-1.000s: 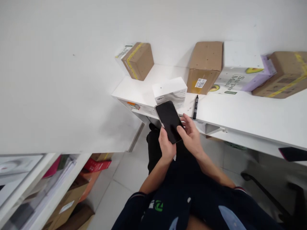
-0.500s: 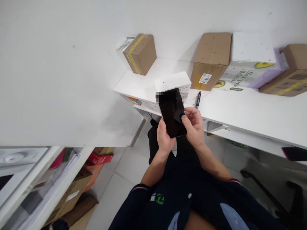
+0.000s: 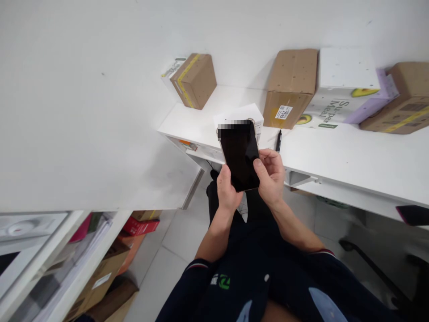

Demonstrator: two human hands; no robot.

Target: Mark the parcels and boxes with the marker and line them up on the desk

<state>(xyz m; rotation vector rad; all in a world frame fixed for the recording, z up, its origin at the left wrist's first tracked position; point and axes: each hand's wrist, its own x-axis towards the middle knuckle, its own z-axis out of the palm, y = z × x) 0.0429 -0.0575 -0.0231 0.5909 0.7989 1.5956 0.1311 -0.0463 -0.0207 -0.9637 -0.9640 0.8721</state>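
Observation:
A smartphone [image 3: 239, 154] with a dark screen is held between both hands, in front of the white desk's edge. My left hand [image 3: 228, 190] grips its lower left side, thumb along the edge; the other fingers are hidden behind it. My right hand [image 3: 271, 176] closes on the lower right side, its thumb at the screen's edge. Behind the phone, a white box [image 3: 246, 112] sits on the desk, partly covered. A black marker [image 3: 279, 140] lies on the desk just beyond my right hand.
On the white desk [image 3: 335, 154] stand a taped carton [image 3: 196, 82] at left, a larger carton [image 3: 291, 85], a Super Meal box [image 3: 345, 82] and another carton [image 3: 409, 96]. Shelves [image 3: 77, 250] with boxes are at lower left. A black chair base [image 3: 372, 268] stands at lower right.
The view has shifted slightly. Both hands keep their hold on the phone, which sits almost the same, with its top tipped a little differently.

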